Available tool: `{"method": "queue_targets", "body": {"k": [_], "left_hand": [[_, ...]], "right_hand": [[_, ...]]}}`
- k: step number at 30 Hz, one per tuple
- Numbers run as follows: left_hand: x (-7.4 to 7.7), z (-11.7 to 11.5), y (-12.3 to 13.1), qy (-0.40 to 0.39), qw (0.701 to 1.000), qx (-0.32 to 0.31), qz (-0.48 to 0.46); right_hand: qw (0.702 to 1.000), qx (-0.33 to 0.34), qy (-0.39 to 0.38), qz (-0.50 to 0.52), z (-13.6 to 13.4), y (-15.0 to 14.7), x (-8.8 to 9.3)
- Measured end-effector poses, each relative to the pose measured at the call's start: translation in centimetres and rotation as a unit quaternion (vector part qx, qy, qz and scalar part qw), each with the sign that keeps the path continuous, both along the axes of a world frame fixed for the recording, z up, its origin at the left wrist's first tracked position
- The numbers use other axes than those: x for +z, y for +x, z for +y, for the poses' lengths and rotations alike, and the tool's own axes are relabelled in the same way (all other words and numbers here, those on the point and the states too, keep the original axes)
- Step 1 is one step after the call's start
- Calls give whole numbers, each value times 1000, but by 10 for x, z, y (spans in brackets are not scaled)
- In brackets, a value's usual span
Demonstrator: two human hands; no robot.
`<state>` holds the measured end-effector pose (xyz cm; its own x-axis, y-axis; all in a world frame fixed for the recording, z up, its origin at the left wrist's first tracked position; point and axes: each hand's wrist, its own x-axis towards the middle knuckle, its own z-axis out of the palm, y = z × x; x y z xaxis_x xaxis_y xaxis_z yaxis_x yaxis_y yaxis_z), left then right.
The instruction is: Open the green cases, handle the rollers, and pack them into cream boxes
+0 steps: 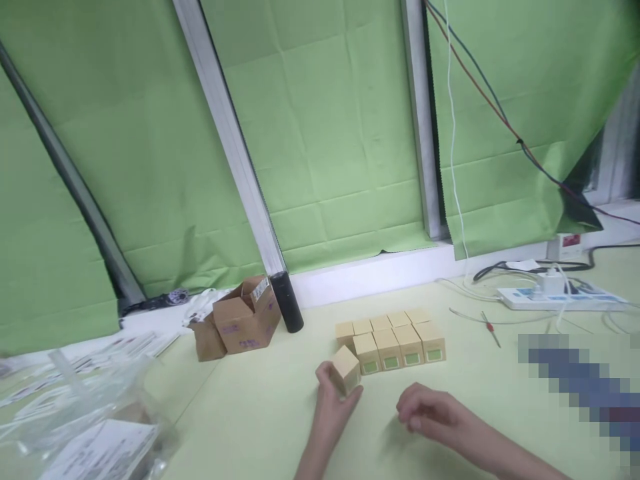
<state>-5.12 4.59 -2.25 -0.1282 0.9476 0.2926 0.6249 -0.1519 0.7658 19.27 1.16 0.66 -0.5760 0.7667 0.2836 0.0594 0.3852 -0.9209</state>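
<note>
My left hand (333, 400) grips a small tan cardboard box (346, 365), thumb on one side and fingers on the other. The box is tilted, just at the left end of a block of matching boxes. In the block's front row, several small boxes (387, 347) stand side by side, each with a green label on its near face. Behind them is a second row of boxes (381, 323), mostly hidden. Over the table to the right, my right hand (433, 410) hovers with loosely curled fingers, slightly apart from the thumb. Nothing shows in it.
An opened brown carton (250, 320) and a black cylinder (287, 303) stand at the back. Clear plastic bags and papers (100, 440) cover the left. A white power strip (565, 298), cables and a red-handled thin tool (490, 327) lie right. A pixelated patch hides the right edge.
</note>
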Motion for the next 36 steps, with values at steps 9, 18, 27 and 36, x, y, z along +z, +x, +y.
{"method": "queue_targets", "body": {"k": [9, 18, 27, 36], "left_hand": [[33, -42, 33, 56, 955, -251, 145], [27, -52, 47, 26, 961, -192, 200], [18, -46, 42, 258, 873, -215, 353], [27, -46, 39, 235, 872, -191, 386]], "right_hand": [[934, -116, 276, -193, 2, 2, -15], [904, -204, 343, -155, -5, 9, -10], [882, -172, 362, -250, -10, 7, 2], [866, -276, 389, -149, 5, 19, -2]]}}
